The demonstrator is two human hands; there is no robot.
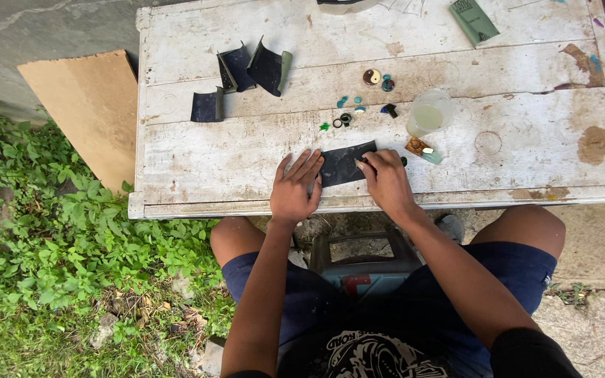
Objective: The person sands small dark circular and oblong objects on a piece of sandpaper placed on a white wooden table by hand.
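Sandpaper sheet (344, 163) pinned by left hand (295, 187), right hand (386, 178) rubbing.

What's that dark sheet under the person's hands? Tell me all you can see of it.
The dark sheet is a thin, flat, roughly rectangular piece, charcoal black and matte like sandpaper. It lies slightly tilted near the front edge of the white wooden table. The left hand presses flat on its left end; the right hand rests on its right end, fingers curled.

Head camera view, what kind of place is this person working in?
Probably an outdoor craft spot in a yard: a weathered white wooden table stands on concrete beside green weeds. Dark sandpaper sheets and small coloured pieces lie on it, under both hands.
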